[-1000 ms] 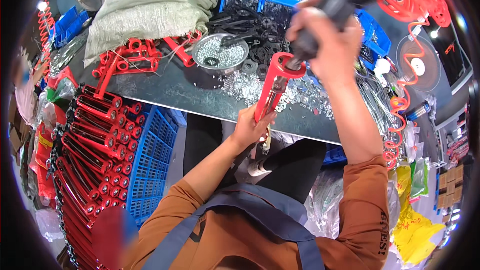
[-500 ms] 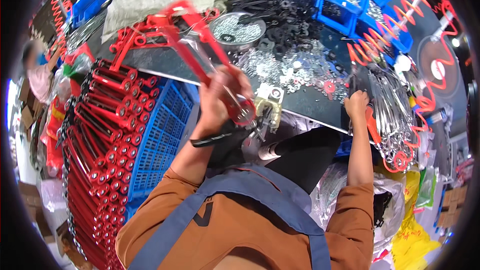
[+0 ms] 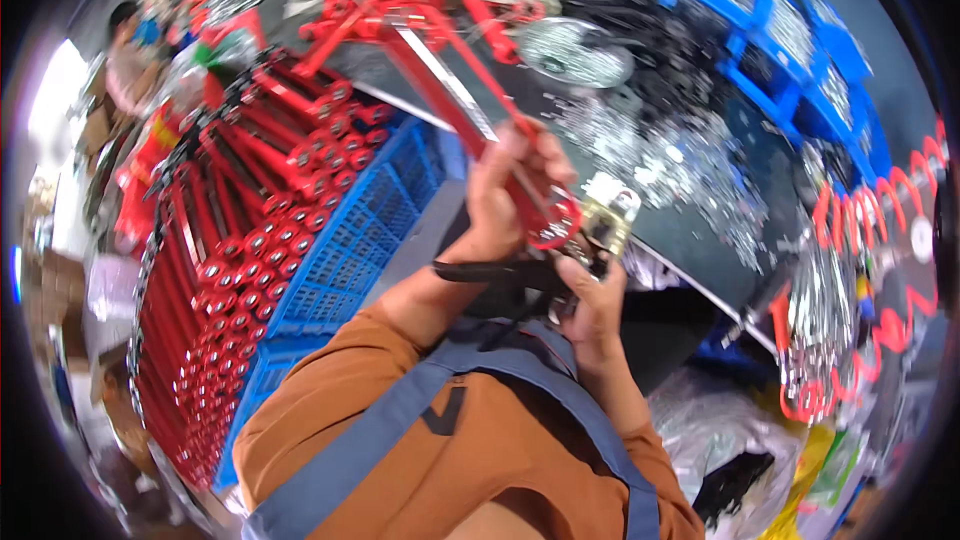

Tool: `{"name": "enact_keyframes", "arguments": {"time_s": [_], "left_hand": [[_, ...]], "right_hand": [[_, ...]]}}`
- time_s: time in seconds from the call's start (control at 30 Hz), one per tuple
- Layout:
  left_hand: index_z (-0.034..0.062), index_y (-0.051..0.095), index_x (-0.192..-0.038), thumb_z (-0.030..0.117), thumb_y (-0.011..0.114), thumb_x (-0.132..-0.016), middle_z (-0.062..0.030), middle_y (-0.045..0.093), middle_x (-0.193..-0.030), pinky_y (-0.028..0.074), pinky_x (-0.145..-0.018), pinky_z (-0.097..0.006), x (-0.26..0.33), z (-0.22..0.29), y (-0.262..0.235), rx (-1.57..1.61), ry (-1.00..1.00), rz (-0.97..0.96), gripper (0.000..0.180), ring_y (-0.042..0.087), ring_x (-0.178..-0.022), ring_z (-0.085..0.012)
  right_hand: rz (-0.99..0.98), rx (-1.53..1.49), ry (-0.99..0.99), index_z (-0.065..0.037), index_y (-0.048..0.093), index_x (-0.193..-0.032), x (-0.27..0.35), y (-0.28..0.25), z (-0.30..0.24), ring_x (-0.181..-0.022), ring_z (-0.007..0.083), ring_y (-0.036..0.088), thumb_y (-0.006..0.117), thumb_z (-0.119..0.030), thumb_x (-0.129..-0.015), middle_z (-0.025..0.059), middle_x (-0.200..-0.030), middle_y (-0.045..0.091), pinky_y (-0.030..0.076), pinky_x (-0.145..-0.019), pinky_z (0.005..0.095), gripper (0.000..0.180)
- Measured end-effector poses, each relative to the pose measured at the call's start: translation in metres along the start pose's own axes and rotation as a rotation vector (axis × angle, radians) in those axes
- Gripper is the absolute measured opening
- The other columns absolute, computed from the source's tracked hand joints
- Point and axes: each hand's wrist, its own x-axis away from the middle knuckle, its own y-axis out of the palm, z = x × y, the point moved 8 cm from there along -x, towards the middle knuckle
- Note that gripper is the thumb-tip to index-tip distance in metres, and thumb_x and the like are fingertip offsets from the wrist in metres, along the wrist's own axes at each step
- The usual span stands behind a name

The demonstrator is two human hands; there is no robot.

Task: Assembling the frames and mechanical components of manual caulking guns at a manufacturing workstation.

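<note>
Head view: red tool (image 3: 470, 110) in left hand (image 3: 505, 205)

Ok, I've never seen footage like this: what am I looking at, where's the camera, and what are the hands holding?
This is one fisheye view from a camera on a person's head, looking down, so edges bend. No machine: two bare hands. The left hand grips a long red metal tool. The right hand is at its lower end, beside a small brass-coloured part; its grip is hard to tell. Ahead, a dark table holds scattered silvery hardware and blue bins. On the left, many red tools are stacked beside a blue crate.
</note>
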Motion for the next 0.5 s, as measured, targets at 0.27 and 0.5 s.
{"name": "enact_keyframes", "arguments": {"time_s": [0.27,0.5], "left_hand": [[0.0001,0.066,-0.093,0.016,0.072,-0.082,-0.0081,0.067,-0.082,0.050,-0.072,-0.031,0.043,0.144,0.057,-1.390,0.247,-0.589,0.020,0.065,-0.076,-0.0187],[0.0076,0.058,-0.113,0.046,0.073,-0.073,-0.0154,0.063,-0.100,0.049,-0.075,-0.043,0.092,0.135,-0.007,-2.117,-0.811,-0.983,0.057,0.062,-0.091,-0.0336]], "right_hand": [[-0.225,1.175,-0.648,0.003,0.065,-0.095,0.034,-0.012,-0.085,-0.082,0.0221,0.068,0.069,0.001,-0.072,0.0145,-0.092,0.069,0.051,-0.077,0.0309,0.024],[-0.903,1.107,-0.759,0.004,0.060,-0.092,0.041,0.085,-0.043,-0.092,0.0364,0.067,0.070,0.006,-0.064,0.0212,-0.099,0.067,0.053,-0.083,0.0387,0.030]]}}
